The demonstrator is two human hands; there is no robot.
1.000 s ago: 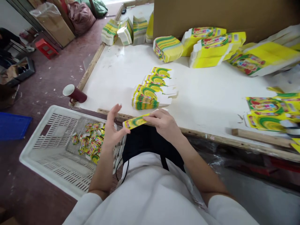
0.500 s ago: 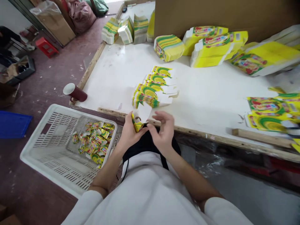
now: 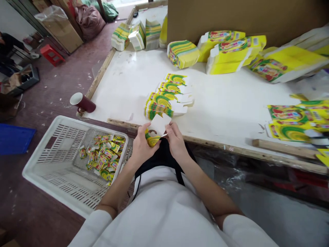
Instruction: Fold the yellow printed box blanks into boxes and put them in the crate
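Note:
A small yellow-green carton (image 3: pixel 153 139) with white inner flaps is held over my lap at the table's front edge. My left hand (image 3: pixel 142 145) wraps round its printed side. The fingers of my right hand (image 3: pixel 176 140) pinch a white flap at its right side. Just beyond my hands, a fanned row of flat printed cartons (image 3: pixel 164 99) lies on the white table (image 3: pixel 221 103). Below and left of my left hand, a white plastic crate (image 3: pixel 56 164) holds a heap of small folded cartons (image 3: pixel 105 154).
Bundled stacks of yellow cartons (image 3: pixel 183 54) stand along the back beside a cardboard panel (image 3: pixel 244 15). More flat cartons (image 3: pixel 290 115) lie at the right, near a loose wooden strip (image 3: pixel 282 149). A maroon mug (image 3: pixel 86 103) lies at the left corner. A red stool (image 3: pixel 52 55) stands on the floor.
My right hand has come in from beside the carton, and its fingers have closed on a flap. The carton's white flaps now show more openly, while my left hand keeps its hold.

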